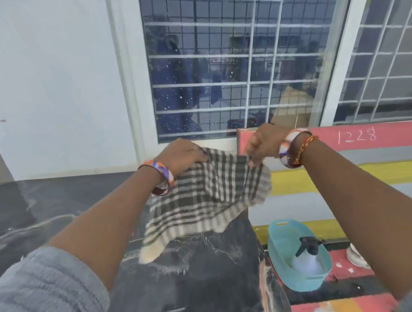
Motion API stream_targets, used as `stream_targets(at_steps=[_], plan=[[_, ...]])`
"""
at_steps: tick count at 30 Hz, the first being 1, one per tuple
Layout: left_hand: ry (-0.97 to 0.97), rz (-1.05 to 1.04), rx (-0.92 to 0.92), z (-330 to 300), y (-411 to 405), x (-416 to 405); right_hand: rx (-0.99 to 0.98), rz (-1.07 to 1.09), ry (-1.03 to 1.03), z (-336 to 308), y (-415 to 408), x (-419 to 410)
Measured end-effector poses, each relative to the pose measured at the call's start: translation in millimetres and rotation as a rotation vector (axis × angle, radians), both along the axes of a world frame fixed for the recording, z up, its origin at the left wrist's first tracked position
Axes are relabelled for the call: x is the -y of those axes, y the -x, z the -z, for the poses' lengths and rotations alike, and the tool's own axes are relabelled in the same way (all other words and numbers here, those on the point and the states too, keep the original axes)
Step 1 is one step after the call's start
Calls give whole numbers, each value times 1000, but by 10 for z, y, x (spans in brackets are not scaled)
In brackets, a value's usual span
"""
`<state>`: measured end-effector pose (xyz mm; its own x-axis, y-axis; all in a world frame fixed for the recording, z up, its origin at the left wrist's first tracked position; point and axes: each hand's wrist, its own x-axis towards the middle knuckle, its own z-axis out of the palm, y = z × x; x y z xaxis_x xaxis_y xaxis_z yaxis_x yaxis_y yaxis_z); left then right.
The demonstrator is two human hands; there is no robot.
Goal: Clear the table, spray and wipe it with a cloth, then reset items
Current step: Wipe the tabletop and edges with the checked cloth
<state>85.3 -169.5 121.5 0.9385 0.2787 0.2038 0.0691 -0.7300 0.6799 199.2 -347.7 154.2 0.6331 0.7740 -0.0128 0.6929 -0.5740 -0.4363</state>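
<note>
Mid-frame, the left hand (182, 155) and right hand (259, 145) each pinch a top corner of the cloth (204, 199), held spread above the dark desk (54, 222). The sprayer (309, 254) sits in the basket (280, 239), lower right. Likely the wiping step; next, lower the cloth flat onto the desk.

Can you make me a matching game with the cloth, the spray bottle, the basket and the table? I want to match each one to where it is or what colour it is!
Things:
1. cloth
2. spray bottle
3. basket
4. table

Clues:
A. dark with pale marble streaks
B. held up in the left hand and right hand
C. light blue, down beside the table
D. standing inside the basket

Pairs: 1-B, 2-D, 3-C, 4-A
</note>
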Motion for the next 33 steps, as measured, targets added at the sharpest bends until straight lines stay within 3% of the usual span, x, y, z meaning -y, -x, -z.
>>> stream_targets(at_steps=[4, 8, 10, 14, 16, 18, 22, 25, 29, 33], plan=[[31, 81, 37, -122, -60, 44, -176, 11, -207, 93, -114, 17], [-211, 109, -37, -166, -55, -23, -153, 72, -231, 157, -194, 33], [-219, 77, -1, -174, -46, -120, -233, 99, -333, 137, -177, 48], [-279, 4, -20, -184, -50, -260, -143, 154, -358, 82, -112, -41], [-273, -68, 11, -154, -67, -299, -259, 235, -513, 40, -78, -136], [-217, -102, 66, -118, -82, -277, -419, 291, -703, -25, -4, -240], [158, 102, 230, -114, -28, 37, -583, 315, -897, -189, 124, -442], [170, 175, 238, -47, -47, 235, -785, 287, -1002, -243, 163, -504], [186, 180, 280, -99, -31, 199, -874, 264, -940, -283, 102, -439], [220, 135, 349, -213, 48, 92, -775, 142, -737, -270, 11, -248]])
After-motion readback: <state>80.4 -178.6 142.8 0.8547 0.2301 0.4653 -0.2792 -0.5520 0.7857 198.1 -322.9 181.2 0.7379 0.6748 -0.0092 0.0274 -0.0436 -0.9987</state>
